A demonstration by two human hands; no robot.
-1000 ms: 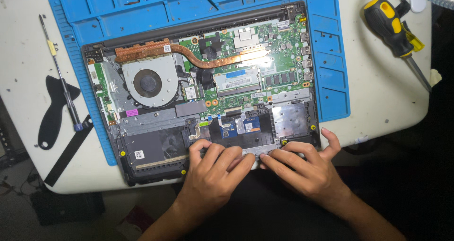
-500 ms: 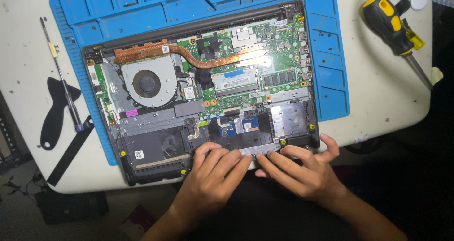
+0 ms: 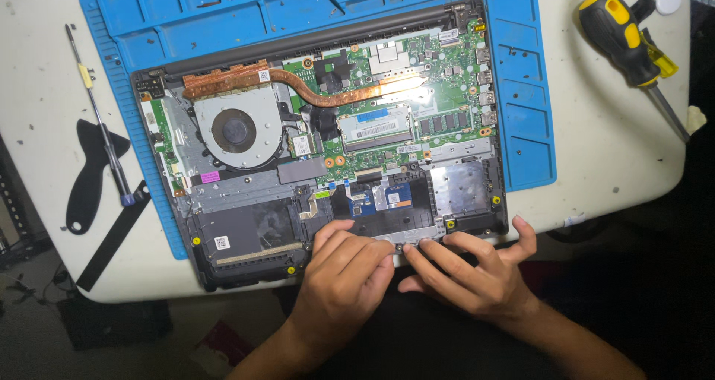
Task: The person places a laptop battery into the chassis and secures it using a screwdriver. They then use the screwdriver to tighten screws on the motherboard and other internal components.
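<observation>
An opened laptop (image 3: 223, 235) lies bottom-up on a blue work mat (image 3: 521, 89), showing its green circuit board (image 3: 439, 104), copper heat pipe (image 3: 298, 89) and round fan (image 3: 234, 130). My left hand (image 3: 346, 276) and my right hand (image 3: 469, 272) rest side by side on the laptop's near edge. Their fingertips press on a thin silver bracket (image 3: 402, 238) below the touchpad area. Neither hand holds a tool.
A yellow-and-black screwdriver (image 3: 629, 45) lies on the white table (image 3: 611, 171) at the right. At the left lie a thin precision screwdriver (image 3: 100, 123), a black pry tool (image 3: 89, 175) and a black strip (image 3: 112, 235). The table's front edge runs just under the laptop.
Both hands have shifted slightly along the laptop's near edge, fingertips closing in on the silver bracket at the middle. The laptop and tools have stayed put.
</observation>
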